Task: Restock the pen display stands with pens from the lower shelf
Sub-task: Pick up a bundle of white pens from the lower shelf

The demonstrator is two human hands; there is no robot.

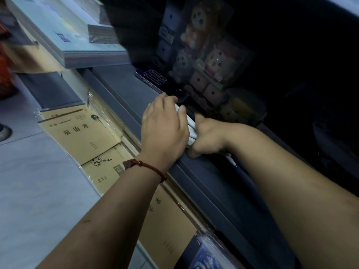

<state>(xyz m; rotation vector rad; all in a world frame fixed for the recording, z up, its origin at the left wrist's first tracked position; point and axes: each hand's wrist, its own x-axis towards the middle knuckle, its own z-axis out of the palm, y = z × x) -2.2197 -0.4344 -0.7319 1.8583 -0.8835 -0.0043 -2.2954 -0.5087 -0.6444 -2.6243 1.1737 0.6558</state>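
Both my hands reach into a dark lower shelf (198, 171) over its grey front edge. My left hand (165, 129) curls over a bundle of white pens (191, 129), thumb on top of them. My right hand (207, 138) grips the same bundle from the other side, fingers folded under. One white pen tip (232, 161) sticks out below my right wrist. The rest of the bundle is hidden between my hands. No pen display stand is in view.
Boxed cartoon figures (211, 61) stand at the back of the dark shelf behind my hands. Wrapped stacks of tan exercise books (81, 133) lie below the shelf on the left. Thick book stacks (77, 39) sit on the shelf above. Grey floor (29, 191) lies at left.
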